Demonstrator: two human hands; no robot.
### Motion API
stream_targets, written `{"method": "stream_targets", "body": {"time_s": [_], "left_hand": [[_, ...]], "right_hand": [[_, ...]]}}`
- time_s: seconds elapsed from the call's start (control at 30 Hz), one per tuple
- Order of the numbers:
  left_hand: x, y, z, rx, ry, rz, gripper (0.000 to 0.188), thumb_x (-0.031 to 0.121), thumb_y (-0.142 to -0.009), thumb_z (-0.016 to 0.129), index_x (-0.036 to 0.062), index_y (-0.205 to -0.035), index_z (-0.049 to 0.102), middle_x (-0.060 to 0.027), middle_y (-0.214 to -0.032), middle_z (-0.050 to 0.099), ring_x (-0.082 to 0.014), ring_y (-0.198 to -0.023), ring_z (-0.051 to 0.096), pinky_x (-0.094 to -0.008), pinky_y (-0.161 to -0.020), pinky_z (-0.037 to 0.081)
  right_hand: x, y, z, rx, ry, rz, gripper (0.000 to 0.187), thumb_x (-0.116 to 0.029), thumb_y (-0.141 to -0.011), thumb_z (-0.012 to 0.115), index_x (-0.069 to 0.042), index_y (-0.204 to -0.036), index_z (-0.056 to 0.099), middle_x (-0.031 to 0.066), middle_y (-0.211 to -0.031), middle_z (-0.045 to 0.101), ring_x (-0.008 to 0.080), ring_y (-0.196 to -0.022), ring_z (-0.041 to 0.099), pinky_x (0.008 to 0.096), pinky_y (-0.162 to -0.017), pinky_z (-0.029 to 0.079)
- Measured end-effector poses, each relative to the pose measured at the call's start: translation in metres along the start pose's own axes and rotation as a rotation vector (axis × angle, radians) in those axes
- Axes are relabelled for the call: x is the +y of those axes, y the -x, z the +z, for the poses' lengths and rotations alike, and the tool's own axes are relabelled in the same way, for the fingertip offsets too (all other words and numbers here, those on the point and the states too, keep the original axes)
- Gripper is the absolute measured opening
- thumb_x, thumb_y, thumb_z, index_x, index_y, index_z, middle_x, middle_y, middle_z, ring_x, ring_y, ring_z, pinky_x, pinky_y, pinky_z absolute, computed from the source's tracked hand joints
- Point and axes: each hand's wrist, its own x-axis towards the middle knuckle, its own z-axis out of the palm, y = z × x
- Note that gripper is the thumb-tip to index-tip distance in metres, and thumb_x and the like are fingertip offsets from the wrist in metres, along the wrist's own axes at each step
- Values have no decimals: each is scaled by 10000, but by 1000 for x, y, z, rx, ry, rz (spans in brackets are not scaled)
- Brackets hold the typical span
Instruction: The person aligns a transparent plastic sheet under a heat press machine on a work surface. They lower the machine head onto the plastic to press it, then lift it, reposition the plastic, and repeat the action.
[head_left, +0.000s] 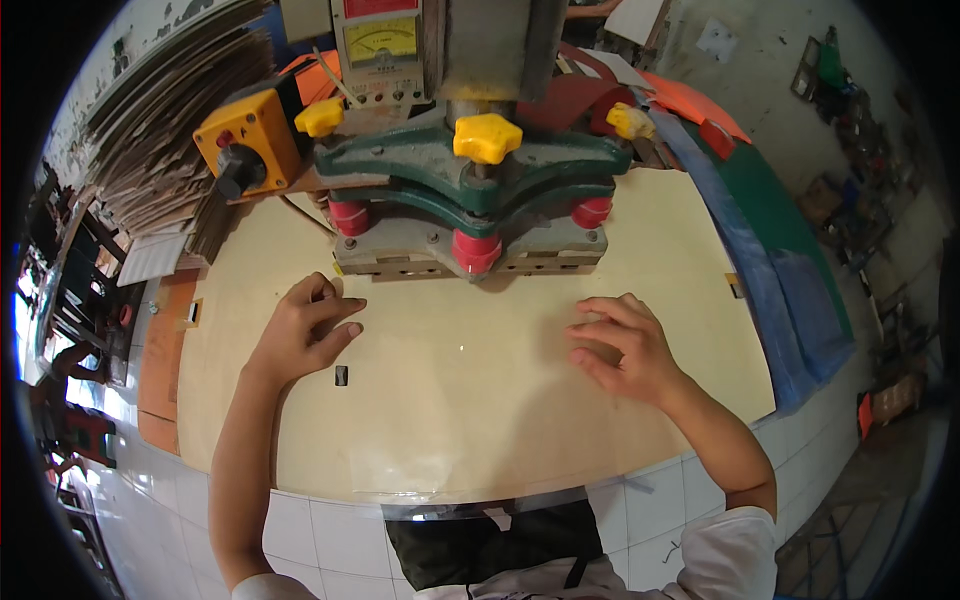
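A clear plastic sheet (pixel 470 400) lies flat on the pale worktable (pixel 680 250), directly in front of the green press head (pixel 470 175) with its red cylinders and yellow knobs. The left hand (pixel 300 335) rests on the sheet with fingers curled loosely together; the right hand (pixel 625 350) presses down with fingers slightly spread. Blue sheeting (pixel 770 290) drapes the table's right edge.

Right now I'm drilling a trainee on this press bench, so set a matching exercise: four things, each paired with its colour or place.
Things:
1. middle knob
2. switch box
3. left hand
4. blue sheet

Descriptions:
A. hangs over the table's right edge
B. yellow, on the green press frame
C. orange, left of the press
D. flat on the table, beside a small dark slot

Pairs: 1-B, 2-C, 3-D, 4-A
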Motion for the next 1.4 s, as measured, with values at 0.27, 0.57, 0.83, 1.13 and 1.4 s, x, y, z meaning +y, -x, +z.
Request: {"method": "stream_targets", "body": {"time_s": [0.27, 0.57, 0.83, 1.13, 1.4], "left_hand": [[-1, -2, -2, -17, -9, -45, 279, 117, -768, 767, 39, -1036, 764, -73, -826, 477, -212, -721, 513, -324, -658, 456], [-2, -1, 3, -16, 5, -54, 282, 102, -775, 751, 24, -1046, 758, -64, -833, 449, -188, -710, 477, -307, -634, 430], [-4, 0, -1, 2, 3, -19, 281, 104, -775, 766, 23, -1043, 755, -62, -826, 455, -183, -702, 478, -304, -629, 422], [-10, 1, -5, -62, 44, -30, 293, 154, -813, 773, 37, -1081, 751, -88, -886, 535, -208, -744, 539, -323, -641, 446], [-15, 8, -5, -19, 23, 6, 283, 210, -817, 759, 65, -1061, 763, -101, -902, 580, -225, -642, 564, -357, -675, 488]], "right_hand": [[5, -3, 3, -4, 34, -42, 240, -211, -753, 798, -106, -966, 765, 56, -1180, 690, 260, -916, 605, 373, -823, 497], [6, -1, 5, 3, 31, -28, 252, -216, -740, 814, -104, -959, 763, 52, -1164, 694, 252, -912, 603, 368, -814, 495], [3, -9, 5, -18, 31, -29, 262, -190, -728, 814, -95, -967, 764, 65, -1160, 698, 245, -893, 600, 359, -803, 497], [0, -4, 11, -7, -26, -6, 252, -153, -755, 790, -36, -974, 748, 131, -1155, 695, 282, -901, 585, 362, -773, 501], [-1, -6, 15, -22, -52, -2, 236, -147, -792, 773, -7, -979, 737, 155, -1161, 688, 295, -931, 574, 361, -766, 500]]}}
